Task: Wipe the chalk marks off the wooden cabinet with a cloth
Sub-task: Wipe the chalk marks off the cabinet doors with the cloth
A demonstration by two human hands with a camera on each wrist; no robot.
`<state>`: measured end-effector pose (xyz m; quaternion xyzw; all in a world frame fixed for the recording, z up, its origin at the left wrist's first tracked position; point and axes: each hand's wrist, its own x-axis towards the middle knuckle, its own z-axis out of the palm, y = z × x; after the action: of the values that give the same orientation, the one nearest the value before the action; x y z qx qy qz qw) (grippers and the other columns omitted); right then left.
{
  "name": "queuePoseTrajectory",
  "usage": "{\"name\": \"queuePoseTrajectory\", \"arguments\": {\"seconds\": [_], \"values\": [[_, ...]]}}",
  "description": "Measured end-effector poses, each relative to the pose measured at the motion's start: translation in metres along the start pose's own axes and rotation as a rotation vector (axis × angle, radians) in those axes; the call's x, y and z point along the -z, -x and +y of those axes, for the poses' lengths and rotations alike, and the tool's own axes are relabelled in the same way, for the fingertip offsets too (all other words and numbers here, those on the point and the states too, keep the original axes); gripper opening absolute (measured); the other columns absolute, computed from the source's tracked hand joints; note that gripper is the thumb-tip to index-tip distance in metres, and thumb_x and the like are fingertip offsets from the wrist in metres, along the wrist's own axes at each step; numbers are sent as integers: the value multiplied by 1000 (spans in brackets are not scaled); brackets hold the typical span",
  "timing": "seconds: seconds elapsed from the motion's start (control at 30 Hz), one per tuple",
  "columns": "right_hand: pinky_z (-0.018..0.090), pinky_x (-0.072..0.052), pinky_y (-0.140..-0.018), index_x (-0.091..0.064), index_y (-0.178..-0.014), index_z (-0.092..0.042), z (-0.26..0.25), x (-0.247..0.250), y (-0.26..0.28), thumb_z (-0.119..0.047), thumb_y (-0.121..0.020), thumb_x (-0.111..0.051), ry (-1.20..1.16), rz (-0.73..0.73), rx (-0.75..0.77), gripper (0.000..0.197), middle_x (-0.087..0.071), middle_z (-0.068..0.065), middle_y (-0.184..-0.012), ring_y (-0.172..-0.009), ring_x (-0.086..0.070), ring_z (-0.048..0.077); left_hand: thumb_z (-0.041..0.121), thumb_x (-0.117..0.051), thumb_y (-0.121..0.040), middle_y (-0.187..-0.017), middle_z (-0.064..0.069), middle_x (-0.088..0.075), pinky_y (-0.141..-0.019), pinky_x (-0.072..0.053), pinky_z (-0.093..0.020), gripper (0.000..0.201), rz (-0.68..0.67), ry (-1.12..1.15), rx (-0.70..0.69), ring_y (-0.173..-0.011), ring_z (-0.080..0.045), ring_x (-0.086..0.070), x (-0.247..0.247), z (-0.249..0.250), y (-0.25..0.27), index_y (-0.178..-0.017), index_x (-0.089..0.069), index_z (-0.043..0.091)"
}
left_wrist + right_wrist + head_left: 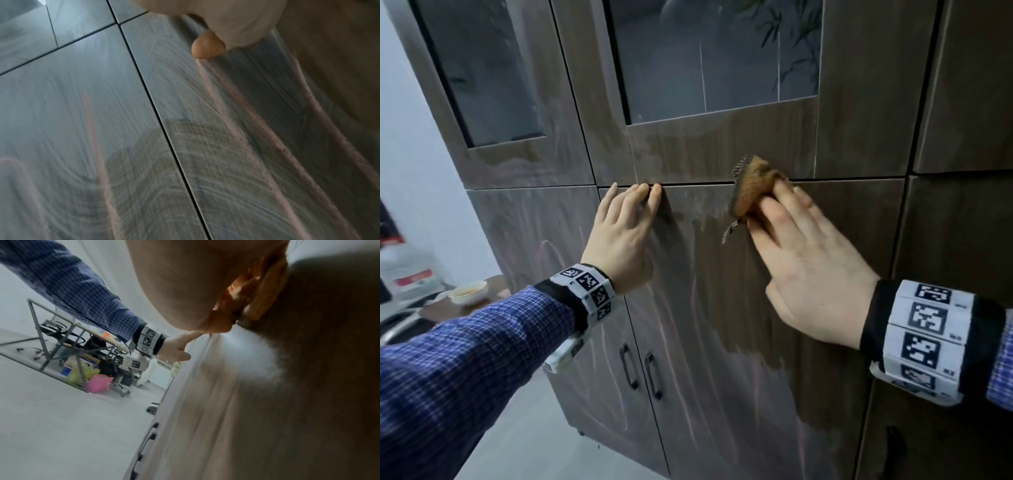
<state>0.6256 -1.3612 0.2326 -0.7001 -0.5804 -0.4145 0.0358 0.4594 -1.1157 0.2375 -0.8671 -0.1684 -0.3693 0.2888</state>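
The dark wooden cabinet (859, 102) fills the head view. Pink chalk marks (671, 318) run down its lower doors, and they show close up as long smeared streaks (257, 123) in the left wrist view. A darker wiped patch (722, 274) spreads below the cloth. My right hand (808, 260) presses an orange-brown cloth (751, 186) against the lower door's top edge with straight fingers. The cloth (252, 293) is bunched under the palm. My left hand (623, 233) lies flat on the same door, fingertips at its top edge, holding nothing. Its thumb (207, 47) touches the wood.
Glass panes (715, 58) sit in the upper doors. Two dark handles (640, 373) are mounted low on the lower doors. A small bowl (468, 292) stands on a low table at the left. A metal-framed desk with bags (98, 382) beneath it stands behind me.
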Motion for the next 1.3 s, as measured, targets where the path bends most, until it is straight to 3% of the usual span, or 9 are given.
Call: {"name": "queuePoseTrajectory", "arguments": {"seconds": [0.2,0.3,0.37,0.5,0.6,0.77,0.93,1.07,1.3], "values": [[52,-7,-120,-25,-153,-5,-10,-7,-32,-39,-90,-44,4,-18,30,75,-12,19,-161,-150,4,38,14,-61,-51,-142,-22,-39,-122,-23,-58,104,-3,42,-15,-136,-41,-36,-5,-17,2,-149,-35,-8],[51,-7,-121,-17,-155,-9,-22,-14,-51,-45,-92,-40,41,26,77,76,-9,15,-163,-150,4,34,14,-58,-57,-144,-25,-38,-120,-26,-56,97,40,124,168,-138,-44,-32,-16,-29,23,-148,-34,-10],[50,-8,-121,-20,-155,-9,-33,-16,-67,-46,-91,-41,55,55,69,77,-13,13,-162,-150,1,33,14,-57,-60,-147,-27,-37,-120,-27,-57,94,36,150,233,-140,-43,-29,-29,-40,39,-148,-33,-11],[50,-7,-121,-25,-153,-7,-64,-32,-91,-49,-89,-42,97,35,53,79,-18,13,-161,-150,-3,33,13,-51,-62,-150,-26,-36,-121,-24,-58,92,24,149,99,-144,-45,-30,-59,-64,57,-150,-34,-9],[49,-8,-121,-34,-150,-6,-101,-68,-74,-44,-83,-51,79,-106,227,79,-31,13,-157,-149,-12,32,19,-40,-66,-151,-26,-38,-121,-24,-59,88,91,194,33,-143,-45,-32,-74,-76,58,-150,-37,-8],[45,-6,-120,-46,-144,-9,-138,-107,-22,-45,-79,-56,130,-331,452,75,-42,8,-152,-148,-22,26,12,-48,-68,-152,-22,-43,-119,-26,-59,80,219,276,-36,-143,-41,-38,-83,-86,62,-146,-44,-6],[49,-11,-121,-45,-144,-10,-108,-40,-110,-50,-84,-48,262,-107,139,71,-40,14,-151,-145,-24,35,17,-40,-66,-152,-15,-47,-122,-21,-57,85,209,371,-38,-144,-34,-40,-81,-96,62,-149,-40,-3],[48,-6,-122,-31,-150,-4,-117,-35,-148,-54,-88,-43,299,-36,7,81,-24,18,-158,-149,-10,35,12,-40,-67,-152,-17,-46,-127,-11,-44,86,255,520,-45,-145,-32,-37,-87,-96,63,-150,-33,-6],[45,-3,-122,-40,-146,-4,-185,-115,-72,-49,-78,-55,170,-428,393,83,-35,15,-154,-149,-12,31,-8,-59,-57,-155,-17,-39,-125,3,-22,98,287,729,79,-145,-10,-12,-81,-88,60,-150,-29,-12]]}}
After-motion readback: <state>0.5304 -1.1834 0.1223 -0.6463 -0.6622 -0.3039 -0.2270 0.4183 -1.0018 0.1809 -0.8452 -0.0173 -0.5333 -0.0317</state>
